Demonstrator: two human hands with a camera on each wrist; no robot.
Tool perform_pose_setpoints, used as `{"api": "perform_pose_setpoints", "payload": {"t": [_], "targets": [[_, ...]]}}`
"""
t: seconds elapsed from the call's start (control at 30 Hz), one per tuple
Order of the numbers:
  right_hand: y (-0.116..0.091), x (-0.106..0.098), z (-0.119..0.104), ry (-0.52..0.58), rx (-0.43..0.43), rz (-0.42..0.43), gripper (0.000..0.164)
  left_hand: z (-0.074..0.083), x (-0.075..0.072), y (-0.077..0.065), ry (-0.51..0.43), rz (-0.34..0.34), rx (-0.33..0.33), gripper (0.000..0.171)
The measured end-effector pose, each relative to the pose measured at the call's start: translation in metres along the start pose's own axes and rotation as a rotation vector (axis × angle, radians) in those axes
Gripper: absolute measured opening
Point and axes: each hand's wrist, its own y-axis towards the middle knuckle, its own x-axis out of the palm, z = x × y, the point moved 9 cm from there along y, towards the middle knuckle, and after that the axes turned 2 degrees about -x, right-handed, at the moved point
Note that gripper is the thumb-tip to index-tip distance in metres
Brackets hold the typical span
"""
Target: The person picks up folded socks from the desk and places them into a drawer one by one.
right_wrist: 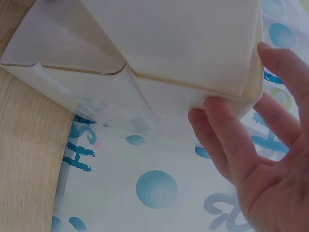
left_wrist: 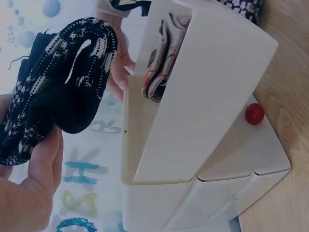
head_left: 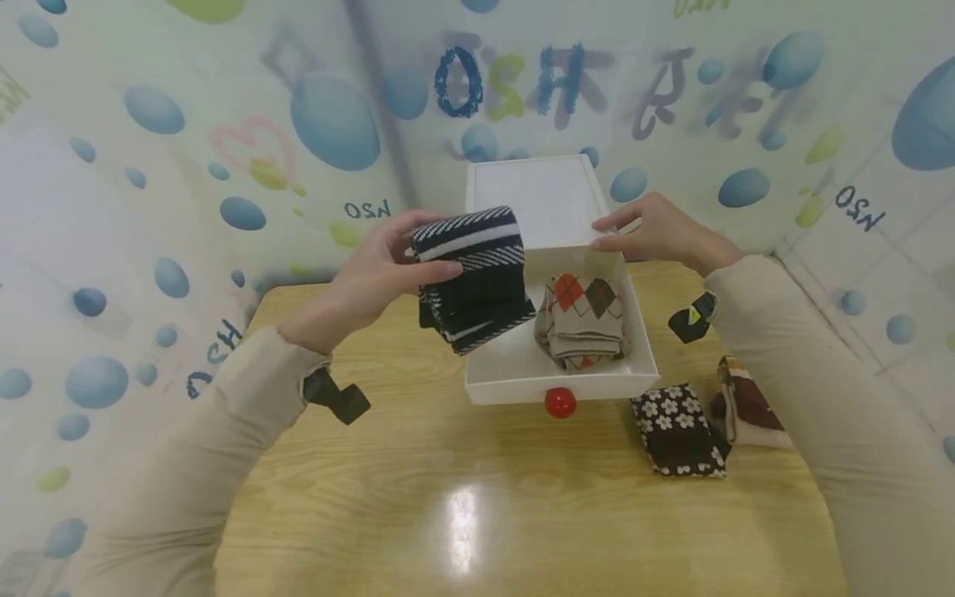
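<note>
In my left hand [head_left: 373,269] is a folded black-and-white patterned sock bundle [head_left: 473,278], with the thumb across its front and the fingers behind. It hangs above the left side of an open white drawer [head_left: 492,365], in front of the white drawer box [head_left: 533,195]. Folded beige argyle socks [head_left: 585,319] lie inside that drawer. My right hand [head_left: 656,232] grips the box's upper right edge, and the right wrist view has its thumb and fingers [right_wrist: 231,135] on either side of the corner.
A red knob [head_left: 560,402] shows below the drawer's front rim. Right of it on the wooden table [head_left: 358,473] lie black flower-patterned socks [head_left: 681,431] and brown-and-cream ones [head_left: 749,406], partly covered by my right sleeve [head_left: 806,356]. A printed wall [head_left: 418,182] stands behind.
</note>
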Motion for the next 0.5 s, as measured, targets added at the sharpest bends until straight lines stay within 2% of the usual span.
{"api": "perform_pose_setpoints", "payload": {"t": [0.27, 0.5], "targets": [[0.000, 0.000, -0.002, 0.024, -0.006, -0.015, 0.050, 0.000, 0.015, 0.007, 0.159, -0.030, -0.059, 0.049], [-0.001, 0.000, -0.001, 0.024, -0.008, -0.016, 0.050, -0.005, 0.038, 0.016, 0.188, -0.115, -0.122, 0.048]]}}
